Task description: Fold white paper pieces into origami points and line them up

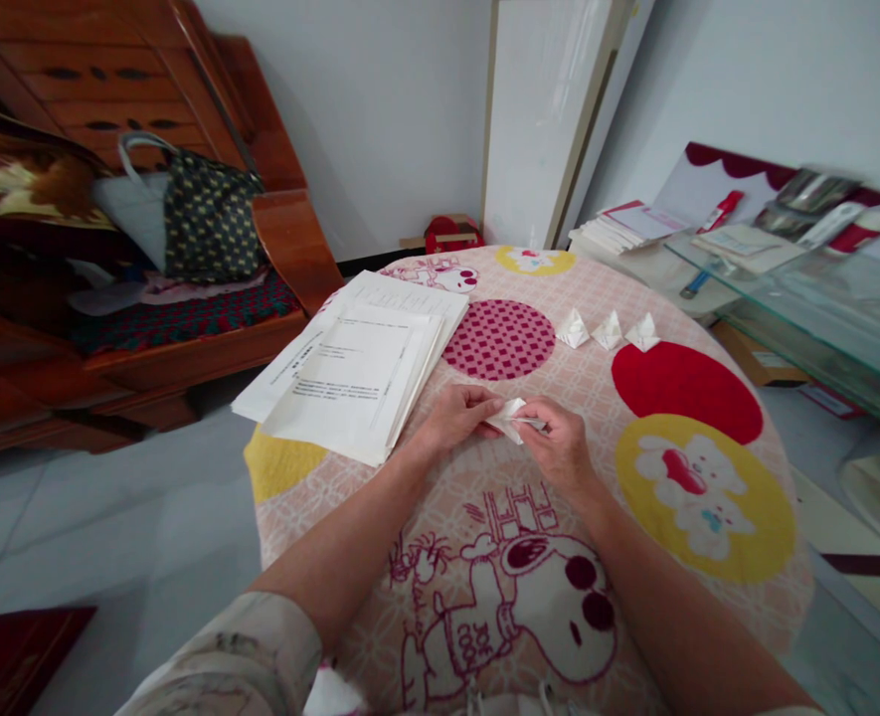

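Note:
Between my two hands is a small piece of folded white paper, held just above the patterned tablecloth. My left hand pinches its left side, fingers closed on the edge. On the right side, my right hand grips a folded flap between thumb and fingers. Beyond my hands, three small folded paper shapes stand in a row, each with pointed tips. A stack of printed paper sheets lies left of my hands. Some of the folds in my grip are hidden by my fingers.
The round table has a cartoon-print cloth. At right stands a glass shelf with papers and metal containers on and behind it. A wooden bench at left carries bags. A white cabinet stands behind the table.

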The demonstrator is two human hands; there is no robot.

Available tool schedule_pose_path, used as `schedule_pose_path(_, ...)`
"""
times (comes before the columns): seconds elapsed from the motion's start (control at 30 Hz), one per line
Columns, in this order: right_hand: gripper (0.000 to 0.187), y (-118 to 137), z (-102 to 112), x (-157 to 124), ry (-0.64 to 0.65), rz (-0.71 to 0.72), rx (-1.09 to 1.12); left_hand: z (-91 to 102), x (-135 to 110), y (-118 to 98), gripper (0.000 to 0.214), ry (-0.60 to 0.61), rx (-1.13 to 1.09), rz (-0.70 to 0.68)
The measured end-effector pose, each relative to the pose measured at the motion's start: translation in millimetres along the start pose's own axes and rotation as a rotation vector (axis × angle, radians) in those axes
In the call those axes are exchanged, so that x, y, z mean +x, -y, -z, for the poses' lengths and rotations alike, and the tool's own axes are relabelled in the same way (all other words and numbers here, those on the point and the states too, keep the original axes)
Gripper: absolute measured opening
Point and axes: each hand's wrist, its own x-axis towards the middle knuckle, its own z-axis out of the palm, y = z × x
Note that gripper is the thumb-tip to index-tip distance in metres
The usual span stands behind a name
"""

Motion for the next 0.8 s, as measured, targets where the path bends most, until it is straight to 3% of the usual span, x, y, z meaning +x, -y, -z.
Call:
schedule_pose_path(0.47,0.024,24,9,-7,-0.088,0.335,-0.228,5.3,-7,-13,0.041,0.149,-0.193,0.023)
schedule_pose_path(0.8,0.023,35,12,-11,-0.081,0.488,-0.429,6.1,-8,-13,0.037,0.205,-0.284,-0.001)
